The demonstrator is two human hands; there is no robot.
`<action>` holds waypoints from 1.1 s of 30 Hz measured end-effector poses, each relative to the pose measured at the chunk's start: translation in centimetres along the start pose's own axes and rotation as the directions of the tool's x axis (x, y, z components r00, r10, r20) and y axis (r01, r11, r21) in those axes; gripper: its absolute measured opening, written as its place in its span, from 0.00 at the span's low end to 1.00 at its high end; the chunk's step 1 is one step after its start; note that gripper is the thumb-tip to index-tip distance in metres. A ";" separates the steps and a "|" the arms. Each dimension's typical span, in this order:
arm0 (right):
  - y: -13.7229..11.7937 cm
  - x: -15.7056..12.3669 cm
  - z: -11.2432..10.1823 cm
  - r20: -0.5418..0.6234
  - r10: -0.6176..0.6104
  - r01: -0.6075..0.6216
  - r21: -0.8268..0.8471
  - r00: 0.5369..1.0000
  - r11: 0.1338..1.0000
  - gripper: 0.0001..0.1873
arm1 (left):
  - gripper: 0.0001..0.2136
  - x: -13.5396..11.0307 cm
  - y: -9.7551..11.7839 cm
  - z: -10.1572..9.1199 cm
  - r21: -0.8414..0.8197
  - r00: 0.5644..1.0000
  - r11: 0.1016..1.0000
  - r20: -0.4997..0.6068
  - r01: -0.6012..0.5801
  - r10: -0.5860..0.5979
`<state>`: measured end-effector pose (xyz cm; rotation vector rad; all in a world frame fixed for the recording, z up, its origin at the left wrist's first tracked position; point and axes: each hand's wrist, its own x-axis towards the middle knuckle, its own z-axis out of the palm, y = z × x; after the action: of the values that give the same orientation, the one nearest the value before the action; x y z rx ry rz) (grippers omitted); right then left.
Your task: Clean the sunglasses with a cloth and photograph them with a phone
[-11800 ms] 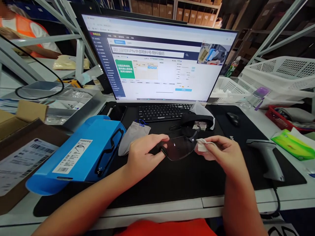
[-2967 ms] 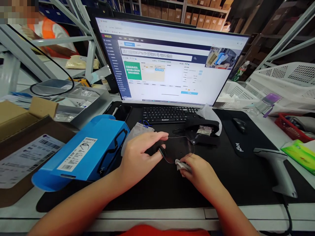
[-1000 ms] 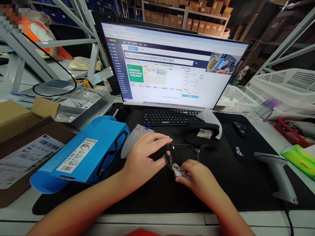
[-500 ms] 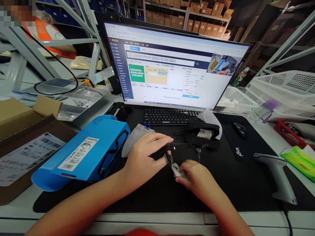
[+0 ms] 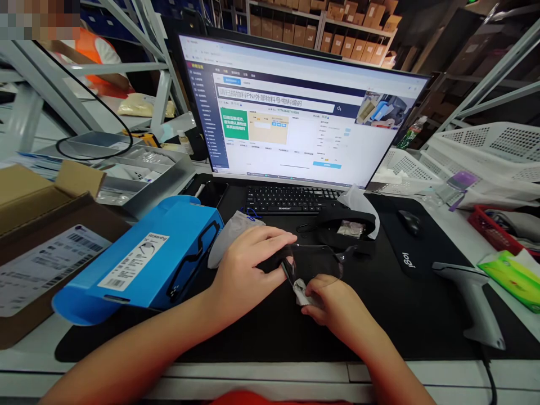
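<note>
At the far left, an open cardboard shipping box (image 5: 37,219) carried a printed barcode label (image 5: 50,270), and a grey metal tray (image 5: 143,169) stood behind it. Farther back, a co-worker in an orange vest (image 5: 95,64) was at another bench. A blue product box (image 5: 139,264) with a white barcode sticker lay at a slant across the edge of a black desk mat (image 5: 198,343), and a grey cloth pouch (image 5: 232,239) lay just beside its right end.

The left hand (image 5: 248,270) was curled closed over the dark arm of a pair of clear safety glasses (image 5: 316,261), which sat low over the mat between both hands. The right hand (image 5: 337,306) was nearly closed, pinching a small white cloth (image 5: 302,293) against the lower edge of the lens.

Behind them were a black keyboard (image 5: 291,198), under a monitor (image 5: 274,112) showing a scanning page, and a black glasses case (image 5: 346,230). Farther right lay a black mouse (image 5: 409,222), a grey barcode scanner (image 5: 475,298), a green tissue pack (image 5: 510,287), a red basket (image 5: 491,233) and white plastic crates (image 5: 485,149).
</note>
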<state>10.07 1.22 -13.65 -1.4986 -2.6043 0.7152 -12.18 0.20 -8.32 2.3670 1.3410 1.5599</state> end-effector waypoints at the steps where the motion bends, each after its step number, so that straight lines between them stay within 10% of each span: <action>1: 0.0 0.1 0.0 0.023 -0.002 0.002 -0.012 1.000 1.000 0.11 | 0.10 0.0 0.0 0.0 0.001 1.000 1.000 0.000 -0.004 0.004; 14: 0.0 0.1 -0.2 0.086 -0.010 0.012 -0.022 0.996 1.000 0.11 | 0.12 0.0 -0.2 0.0 0.039 0.998 0.999 -0.038 -0.038 0.039; 26: -0.7 -0.2 -0.9 0.059 -0.012 0.009 0.055 0.998 0.998 0.16 | 0.13 -0.2 -1.2 0.6 -0.199 0.967 0.947 0.082 0.252 -0.240; 33: -0.7 -0.3 -1.0 0.016 0.000 -0.001 0.098 1.000 0.995 0.11 | 0.16 0.0 -1.6 0.8 -0.461 0.833 0.699 0.212 0.547 -0.511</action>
<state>9.97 1.07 -12.41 -1.4723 -2.5396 0.8442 -12.59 1.52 -9.43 1.5198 1.2413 1.4027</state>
